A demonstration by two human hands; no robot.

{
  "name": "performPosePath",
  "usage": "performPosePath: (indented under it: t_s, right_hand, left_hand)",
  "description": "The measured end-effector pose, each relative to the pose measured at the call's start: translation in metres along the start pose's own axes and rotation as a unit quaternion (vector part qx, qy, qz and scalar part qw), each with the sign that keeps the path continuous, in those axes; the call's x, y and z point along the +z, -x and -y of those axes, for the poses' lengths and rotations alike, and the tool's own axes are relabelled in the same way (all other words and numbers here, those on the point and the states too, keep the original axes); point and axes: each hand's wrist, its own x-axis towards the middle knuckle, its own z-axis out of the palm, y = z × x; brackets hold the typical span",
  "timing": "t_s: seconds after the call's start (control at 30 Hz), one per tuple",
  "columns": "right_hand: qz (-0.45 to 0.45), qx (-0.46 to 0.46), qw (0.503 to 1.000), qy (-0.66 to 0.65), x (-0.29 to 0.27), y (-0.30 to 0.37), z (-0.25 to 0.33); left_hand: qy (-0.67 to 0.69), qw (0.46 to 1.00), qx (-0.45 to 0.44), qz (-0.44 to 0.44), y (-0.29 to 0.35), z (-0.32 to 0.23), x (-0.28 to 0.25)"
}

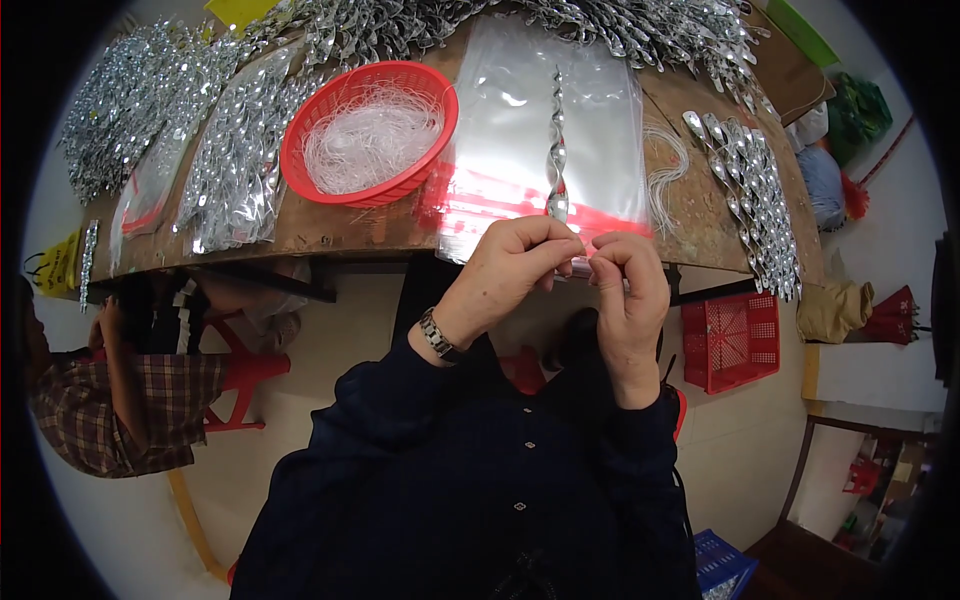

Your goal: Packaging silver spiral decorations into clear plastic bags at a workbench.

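Spiral (557, 150), silver, extends over clear bags (500, 110) on the desk (385, 228), its lower end at the left hand (505, 268). Left grip and right hand's (632, 290) grip are pinched narrow; I cannot tell on what.

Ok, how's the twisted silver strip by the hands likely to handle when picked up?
Likely light: the twisted silver strip looks thin and narrow. Probably springy rather than limp, since it shows a regular spiral along a fairly straight line. Might be slippery: its surface throws bright highlights and looks smooth.
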Motion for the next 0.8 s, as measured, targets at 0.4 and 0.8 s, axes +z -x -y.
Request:
performPosePath:
  t_s: [0.4, 0.8]
  right_hand:
    - [0.006, 0.096, 0.995, -0.04, 0.0031, 0.0, 0.0009]
    - [0.024, 0.09, 0.994, -0.055, 0.0038, 0.0015, -0.0015]
  left_hand:
    - [-0.033, 0.999, 0.005, 0.023, 0.0009, 0.0018, -0.0009]
    - [-0.07, 0.996, -0.01, 0.053, 0.0009, 0.0025, -0.0042]
